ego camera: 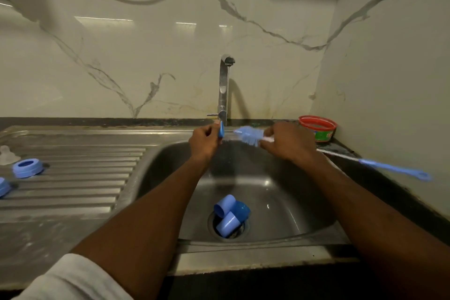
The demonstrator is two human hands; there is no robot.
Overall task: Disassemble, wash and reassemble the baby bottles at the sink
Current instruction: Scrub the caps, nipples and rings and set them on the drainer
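My left hand point(204, 140) pinches a small blue bottle ring point(221, 129) edge-on, high over the sink basin point(280, 192) and just in front of the tap point(224, 87). My right hand point(287, 141) grips a blue bottle brush point(250, 135) close behind its bristles, which point left toward the ring with a small gap between. The brush's long handle point(394, 168) sticks out to the right past my wrist. Three blue bottle caps point(230, 210) lie over the drain. Two blue collars point(27, 167) and a clear teat point(6, 153) rest on the draining board.
A thin stream of water runs from the tap. A red-rimmed tub point(317, 128) stands on the dark counter at the back right corner. The ribbed draining board point(80, 178) stretches left of the basin. The tiled wall closes in on the right.
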